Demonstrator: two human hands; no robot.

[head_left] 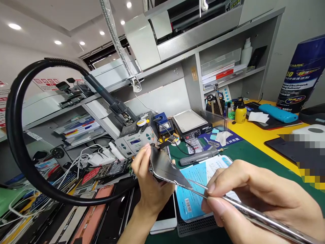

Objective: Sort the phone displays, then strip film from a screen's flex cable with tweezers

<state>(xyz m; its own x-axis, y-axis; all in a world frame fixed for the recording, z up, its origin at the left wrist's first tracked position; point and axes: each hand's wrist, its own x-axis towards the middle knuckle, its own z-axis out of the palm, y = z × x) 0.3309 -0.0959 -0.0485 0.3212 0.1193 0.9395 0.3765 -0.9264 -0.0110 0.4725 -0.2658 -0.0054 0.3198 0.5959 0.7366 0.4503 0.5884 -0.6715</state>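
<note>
My left hand (149, 179) grips a thin dark phone screen panel (167, 169) by its left end, fingers closed around it, and holds it tilted above the bench. A short flex cable (171, 139) sticks up behind the panel's far edge. In my right hand (243, 196) a pair of metal tweezers (254, 215) is pinched between thumb and fingers. The tweezer tips reach the panel's right corner, one tip on each side of it; whether they press on it I cannot tell. Under the panel lies a blue and white printed package (193, 196).
A black hose (15, 135) loops at left beside the soldering station (134, 142). Several phones and parts, including a pink phone back (93, 217), cover the left bench. Behind stand a hot plate (190, 122), a yellow bottle (240, 112) and a spray can (299, 74).
</note>
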